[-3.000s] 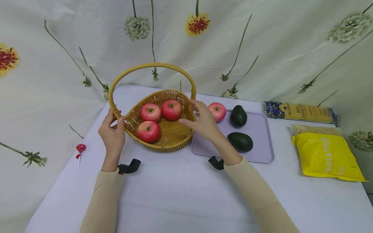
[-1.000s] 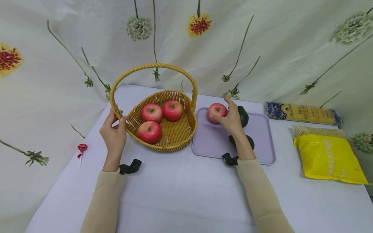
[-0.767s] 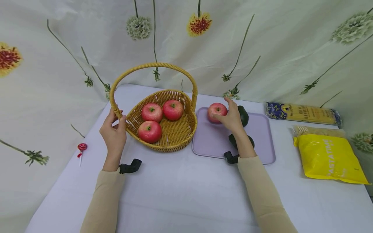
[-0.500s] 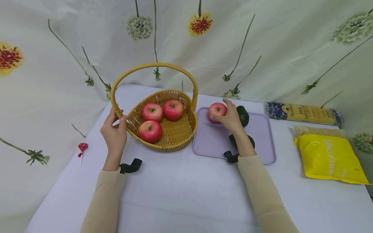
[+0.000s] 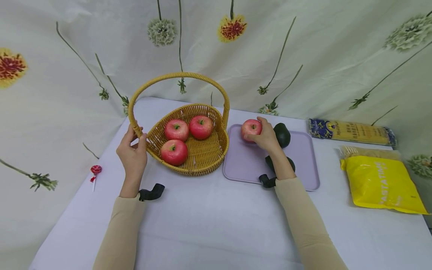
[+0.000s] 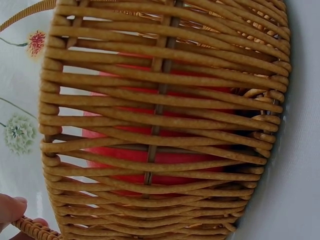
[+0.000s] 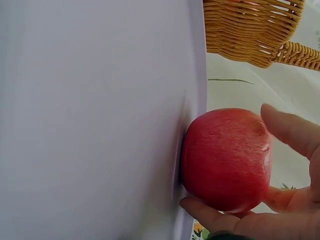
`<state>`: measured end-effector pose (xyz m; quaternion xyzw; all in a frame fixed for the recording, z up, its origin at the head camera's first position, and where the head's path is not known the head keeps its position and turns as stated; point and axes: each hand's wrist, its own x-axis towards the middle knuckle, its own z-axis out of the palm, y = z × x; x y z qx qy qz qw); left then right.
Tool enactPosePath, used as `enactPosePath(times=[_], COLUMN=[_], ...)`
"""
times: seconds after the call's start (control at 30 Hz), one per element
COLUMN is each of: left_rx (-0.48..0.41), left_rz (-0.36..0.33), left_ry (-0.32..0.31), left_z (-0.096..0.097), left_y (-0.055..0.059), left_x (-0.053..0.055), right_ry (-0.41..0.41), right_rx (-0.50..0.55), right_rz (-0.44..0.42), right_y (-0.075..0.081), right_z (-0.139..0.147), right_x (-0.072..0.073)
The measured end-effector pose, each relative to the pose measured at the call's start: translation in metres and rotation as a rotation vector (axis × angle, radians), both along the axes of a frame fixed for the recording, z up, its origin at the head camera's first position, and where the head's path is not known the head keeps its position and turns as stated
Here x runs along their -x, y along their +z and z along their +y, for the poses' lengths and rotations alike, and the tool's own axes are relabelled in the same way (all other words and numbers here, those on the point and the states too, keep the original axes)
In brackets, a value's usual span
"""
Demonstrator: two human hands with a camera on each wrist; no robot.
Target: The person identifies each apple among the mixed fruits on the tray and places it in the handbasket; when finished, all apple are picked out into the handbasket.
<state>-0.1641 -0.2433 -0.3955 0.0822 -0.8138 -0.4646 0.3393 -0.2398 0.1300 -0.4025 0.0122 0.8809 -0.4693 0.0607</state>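
Note:
My left hand (image 5: 132,152) pinches the lower left end of the wicker basket's arched handle (image 5: 179,75); in the left wrist view the fingertips (image 6: 12,206) show at that handle. Three red apples (image 5: 173,152) lie in the basket (image 5: 206,155), and red shows through its woven side in the left wrist view. My right hand (image 5: 266,137) grips another red apple (image 7: 226,160) at the back left of the lilac tray (image 5: 241,165), thumb on one side and fingers on the other. To the right of this hand, a dark green avocado (image 5: 282,135) lies on the tray.
A second avocado (image 5: 291,164) is partly hidden under my right forearm. Right of the tray are a spaghetti pack (image 5: 351,131) and a yellow pasta bag (image 5: 381,180). A lollipop (image 5: 96,170) lies at the table's left edge. Behind hangs a flowered cloth (image 5: 202,41).
My right hand has moved from the basket's right rim to the apple on the tray, and its fingers have closed in on it. The left hand stays at the handle.

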Motion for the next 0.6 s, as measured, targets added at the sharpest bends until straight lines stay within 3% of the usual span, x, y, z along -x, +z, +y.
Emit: enactPosePath(times=[0.6], left_rx=[-0.002], left_rz=[-0.006], left_ry=[-0.003], left_z=[-0.0007], left_y=[0.0001], left_x=[-0.0001], right_ry=[-0.015], right_rx=[-0.01], right_rz=[0.002], right_y=[-0.0005], right_z=[-0.0018], right_x=[-0.0009])
